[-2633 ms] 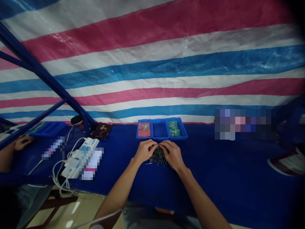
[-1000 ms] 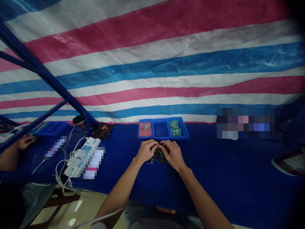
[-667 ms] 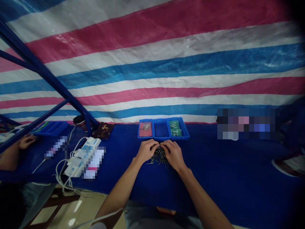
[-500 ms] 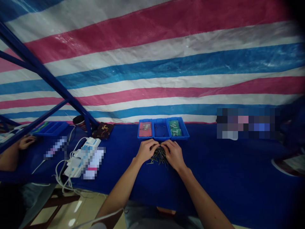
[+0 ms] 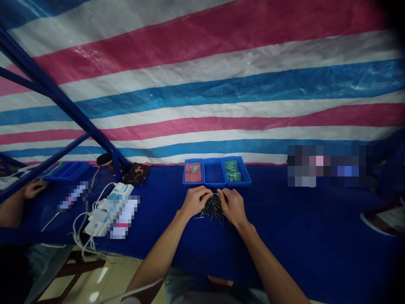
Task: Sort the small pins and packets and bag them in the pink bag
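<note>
Over a pile of thin metal pins (image 5: 212, 207) on the blue tabletop, my left hand (image 5: 196, 201) and my right hand (image 5: 232, 205) pinch a small thin piece (image 5: 215, 194) between them, one end each. It looks like a pin, though it is too small to make out fully. Just beyond the hands stand three joined blue bins: the left bin (image 5: 184, 173) holds a pink item (image 5: 193, 172), the middle bin (image 5: 215, 184) has a few thin pieces, and the right bin (image 5: 248, 179) holds green pieces (image 5: 232, 171).
Left of my arms lie a white power strip (image 5: 109, 209) with cables, a dark packet (image 5: 138, 173) and a dark cup (image 5: 105, 159). Another person's hand (image 5: 35, 188) rests at far left near a blue tray (image 5: 71, 171). A striped sheet (image 5: 202, 97) hangs behind.
My fingertips have moved slightly apart, with my right hand a little farther right. The thin piece between them now shows.
</note>
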Motion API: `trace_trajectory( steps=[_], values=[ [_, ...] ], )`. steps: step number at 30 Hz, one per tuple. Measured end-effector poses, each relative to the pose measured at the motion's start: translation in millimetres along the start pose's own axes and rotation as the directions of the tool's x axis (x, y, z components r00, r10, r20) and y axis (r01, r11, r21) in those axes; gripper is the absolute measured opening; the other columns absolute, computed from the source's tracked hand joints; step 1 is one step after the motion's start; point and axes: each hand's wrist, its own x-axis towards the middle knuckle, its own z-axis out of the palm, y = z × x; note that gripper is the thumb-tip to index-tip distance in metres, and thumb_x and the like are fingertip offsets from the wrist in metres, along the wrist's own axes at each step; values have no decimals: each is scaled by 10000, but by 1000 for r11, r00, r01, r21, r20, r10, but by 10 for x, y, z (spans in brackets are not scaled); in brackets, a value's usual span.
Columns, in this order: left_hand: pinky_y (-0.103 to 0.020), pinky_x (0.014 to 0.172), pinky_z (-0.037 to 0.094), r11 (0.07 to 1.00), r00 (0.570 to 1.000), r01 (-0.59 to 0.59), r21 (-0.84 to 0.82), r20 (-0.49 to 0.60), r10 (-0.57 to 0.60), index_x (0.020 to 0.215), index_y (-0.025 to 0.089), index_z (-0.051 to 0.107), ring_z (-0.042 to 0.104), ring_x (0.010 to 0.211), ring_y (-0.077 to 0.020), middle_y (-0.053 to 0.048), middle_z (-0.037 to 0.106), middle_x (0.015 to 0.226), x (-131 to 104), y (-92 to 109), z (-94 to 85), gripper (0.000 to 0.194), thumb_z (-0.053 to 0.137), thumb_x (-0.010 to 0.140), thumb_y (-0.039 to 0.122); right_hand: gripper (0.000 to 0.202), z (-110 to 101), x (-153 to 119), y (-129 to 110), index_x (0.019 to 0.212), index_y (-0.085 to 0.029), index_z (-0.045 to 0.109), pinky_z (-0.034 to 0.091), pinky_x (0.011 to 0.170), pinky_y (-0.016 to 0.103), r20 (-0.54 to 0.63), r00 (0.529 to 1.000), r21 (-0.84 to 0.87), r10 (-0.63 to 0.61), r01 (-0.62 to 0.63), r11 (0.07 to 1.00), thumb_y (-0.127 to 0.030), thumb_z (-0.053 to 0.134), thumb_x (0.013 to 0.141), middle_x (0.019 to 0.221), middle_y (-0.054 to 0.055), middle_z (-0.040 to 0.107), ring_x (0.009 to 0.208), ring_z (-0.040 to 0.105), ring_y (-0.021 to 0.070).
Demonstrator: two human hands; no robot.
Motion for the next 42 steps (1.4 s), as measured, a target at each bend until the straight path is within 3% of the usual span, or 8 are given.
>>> trace_trajectory(
  steps=[11, 22, 27, 31, 37, 42],
  values=[
    [-235, 617, 401, 998, 998, 64, -5, -3, -64, 869, 152, 682, 507, 598, -122, -27, 609, 705, -23, -32, -14, 324, 468, 995, 360, 239, 31, -18, 38, 892, -236, 710, 536, 773, 335, 0, 1000, 231, 3, -3, 973, -295, 498, 983, 884, 51, 735, 801, 695, 216],
    [-231, 608, 388, 998, 995, 64, -16, 83, -62, 894, 148, 654, 520, 593, -124, -10, 598, 685, -20, -7, -26, 259, 494, 984, 331, 205, 50, -38, 2, 978, -263, 749, 568, 842, 337, -2, 1000, 360, -16, 15, 933, -255, 545, 965, 965, 36, 750, 877, 716, 208],
    [-238, 667, 426, 997, 991, 64, -32, 116, -60, 840, 154, 654, 586, 670, -143, -32, 645, 738, -6, 2, -15, 282, 470, 992, 305, 224, 73, -53, 16, 1022, -264, 735, 560, 862, 332, 9, 1000, 336, -29, 24, 942, -261, 514, 986, 1012, 42, 740, 912, 708, 203],
    [-241, 693, 436, 997, 993, 67, -44, 103, -62, 809, 155, 649, 600, 683, -142, -33, 653, 740, -6, -5, -17, 283, 470, 991, 279, 263, 62, -48, 29, 1117, -261, 695, 529, 846, 307, 80, 993, 199, -88, 70, 977, -207, 466, 999, 1067, 53, 716, 934, 690, 195],
    [-244, 671, 431, 997, 996, 43, -61, 81, -38, 773, 151, 646, 581, 655, -136, -25, 630, 705, -15, -18, -7, 284, 493, 982, 268, 280, 11, -45, 14, 1072, -222, 669, 441, 697, 252, 174, 975, 49, -140, 134, 990, -133, 417, 985, 903, 54, 661, 767, 629, 160],
    [-253, 662, 422, 993, 999, -1, -117, 44, 6, 777, 151, 654, 574, 648, -136, -33, 626, 703, -15, 34, 5, 283, 489, 984, 254, 259, -14, -63, -40, 859, -198, 574, 370, 630, 248, 199, 973, 189, -115, 77, 979, -192, 367, 1014, 749, 10, 548, 653, 528, 141]
  ],
)
